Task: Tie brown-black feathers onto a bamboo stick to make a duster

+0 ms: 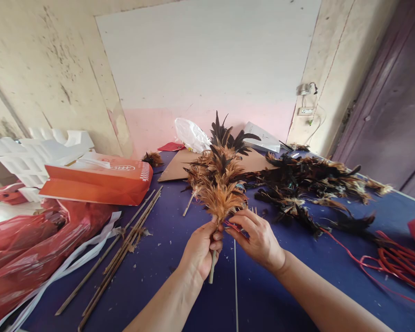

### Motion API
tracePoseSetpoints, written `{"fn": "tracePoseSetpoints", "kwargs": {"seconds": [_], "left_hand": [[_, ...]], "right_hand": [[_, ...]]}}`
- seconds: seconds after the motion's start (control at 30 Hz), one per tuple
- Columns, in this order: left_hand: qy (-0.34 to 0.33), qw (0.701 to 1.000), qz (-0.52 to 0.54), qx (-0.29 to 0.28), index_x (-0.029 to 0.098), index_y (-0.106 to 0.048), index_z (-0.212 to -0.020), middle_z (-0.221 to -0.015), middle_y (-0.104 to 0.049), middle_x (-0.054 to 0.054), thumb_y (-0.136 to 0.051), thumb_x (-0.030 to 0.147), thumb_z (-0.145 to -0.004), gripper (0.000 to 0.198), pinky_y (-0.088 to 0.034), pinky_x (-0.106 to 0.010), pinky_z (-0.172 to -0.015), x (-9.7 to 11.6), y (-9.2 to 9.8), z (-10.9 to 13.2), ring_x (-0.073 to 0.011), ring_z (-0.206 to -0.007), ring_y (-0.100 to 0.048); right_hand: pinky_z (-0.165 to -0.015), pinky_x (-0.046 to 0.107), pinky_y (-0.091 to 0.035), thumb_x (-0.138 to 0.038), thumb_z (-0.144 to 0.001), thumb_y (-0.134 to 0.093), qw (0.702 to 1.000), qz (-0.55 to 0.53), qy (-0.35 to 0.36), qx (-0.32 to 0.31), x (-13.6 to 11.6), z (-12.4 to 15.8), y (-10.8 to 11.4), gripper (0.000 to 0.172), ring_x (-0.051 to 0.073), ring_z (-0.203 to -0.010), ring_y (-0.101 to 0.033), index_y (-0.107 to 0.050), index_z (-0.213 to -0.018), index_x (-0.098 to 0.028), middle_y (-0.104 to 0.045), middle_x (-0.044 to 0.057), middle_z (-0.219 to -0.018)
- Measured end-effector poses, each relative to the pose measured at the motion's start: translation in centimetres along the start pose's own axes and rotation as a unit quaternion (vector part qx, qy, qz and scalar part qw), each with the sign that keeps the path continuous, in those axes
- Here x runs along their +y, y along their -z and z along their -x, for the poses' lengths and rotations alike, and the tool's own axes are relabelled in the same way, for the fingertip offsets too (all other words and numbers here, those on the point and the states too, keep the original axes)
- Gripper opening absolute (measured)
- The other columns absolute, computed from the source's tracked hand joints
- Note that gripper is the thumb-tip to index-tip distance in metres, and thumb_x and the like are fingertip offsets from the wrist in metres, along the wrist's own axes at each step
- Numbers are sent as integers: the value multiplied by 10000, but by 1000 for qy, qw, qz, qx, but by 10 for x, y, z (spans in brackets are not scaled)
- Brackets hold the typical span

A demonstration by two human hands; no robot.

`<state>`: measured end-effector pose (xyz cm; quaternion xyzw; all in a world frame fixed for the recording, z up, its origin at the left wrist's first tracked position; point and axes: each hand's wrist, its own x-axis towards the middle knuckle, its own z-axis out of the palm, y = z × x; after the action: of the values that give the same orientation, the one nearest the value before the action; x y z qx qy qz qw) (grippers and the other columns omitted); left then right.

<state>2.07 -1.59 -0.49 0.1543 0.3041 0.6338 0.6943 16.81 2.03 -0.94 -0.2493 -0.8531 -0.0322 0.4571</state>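
My left hand (203, 245) is closed around the stick of a feather duster (224, 184), just under its lowest ring of orange-brown feathers. The duster stands upright, with dark feathers at its tip, and the bare stick end (212, 267) pokes out below my fingers. Right beside the stick, my right hand (257, 235) pinches a pink-red string (232, 226) between thumb and fingers at the feather base. More red string (346, 253) trails on the table to the right, leading to a loose coil (401, 263).
Dark and brown loose feathers (314, 180) cover the right rear of the blue table (263, 295). Several thin sticks (124, 253) lie at left, near an orange bag (100, 180) and red plastic (48, 244). Cardboard (176, 163) and a clear plastic bag (192, 133) are behind the duster.
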Motion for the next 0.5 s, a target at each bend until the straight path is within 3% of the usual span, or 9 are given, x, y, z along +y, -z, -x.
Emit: {"fn": "tracePoseSetpoints", "kwargs": {"seconds": [0.17, 0.33, 0.5], "left_hand": [[7, 1000, 10, -2, 80, -540, -667, -599, -473, -8, -517, 103, -817, 154, -255, -78, -286, 1, 0, 0, -9, -402, -370], [8, 1000, 26, 8, 83, -532, -660, -594, -478, -12, -464, 81, -838, 190, -255, -74, -284, 4, -1, 1, -6, -395, -377], [8, 1000, 22, 10, 82, -528, -672, -598, -475, -8, -465, 77, -836, 176, -249, -77, -285, 3, -2, 2, -4, -392, -373]], "right_hand": [[-656, 255, -467, -177, -852, -482, 1000, 1, -6, 0, -4, 2, -1, 131, 137, -721, -559, -612, -838, -186, -585, 61, -836], [-643, 265, -477, -177, -834, -497, 1000, 3, 22, 3, -5, 6, -3, 113, 131, -713, -553, -605, -863, -192, -547, 94, -1002], [-534, 234, -472, -196, -811, -548, 990, -82, -91, 70, -10, 0, -8, 129, 107, -591, -531, -543, -941, -193, -573, 58, -875]]}}
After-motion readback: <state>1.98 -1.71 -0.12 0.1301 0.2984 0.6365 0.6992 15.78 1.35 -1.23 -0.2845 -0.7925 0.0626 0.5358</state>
